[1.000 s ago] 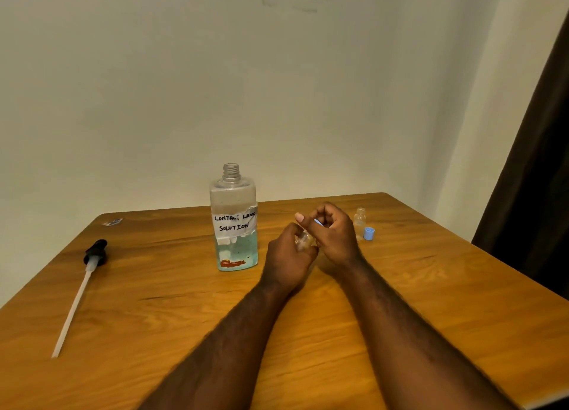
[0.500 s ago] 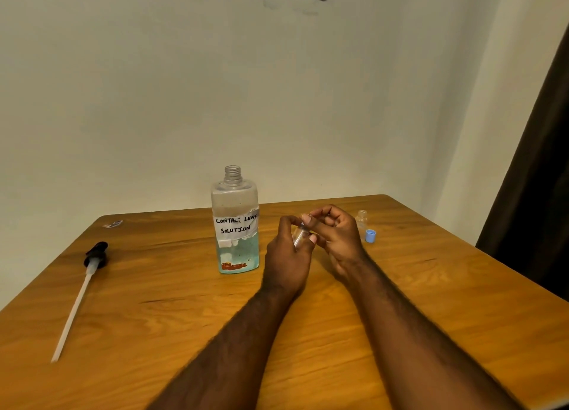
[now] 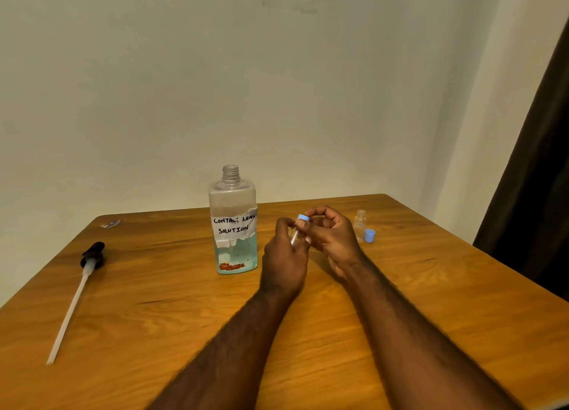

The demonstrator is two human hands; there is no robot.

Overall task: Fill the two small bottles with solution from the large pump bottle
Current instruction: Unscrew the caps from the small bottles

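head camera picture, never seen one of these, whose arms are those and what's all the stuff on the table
There is no machine here. A person wears a camera on the head, so this single picture looks forward and down at their own two arms. The left hand grips a small clear bottle, and the right hand pinches a blue cap at its top; whether the cap is on or off I cannot tell. On the wooden table stand the large bottle, open-necked and labelled contact lens solution, and a second small bottle, uncapped, with a second blue cap beside it. The pump, with its long tube, lies far to the left.
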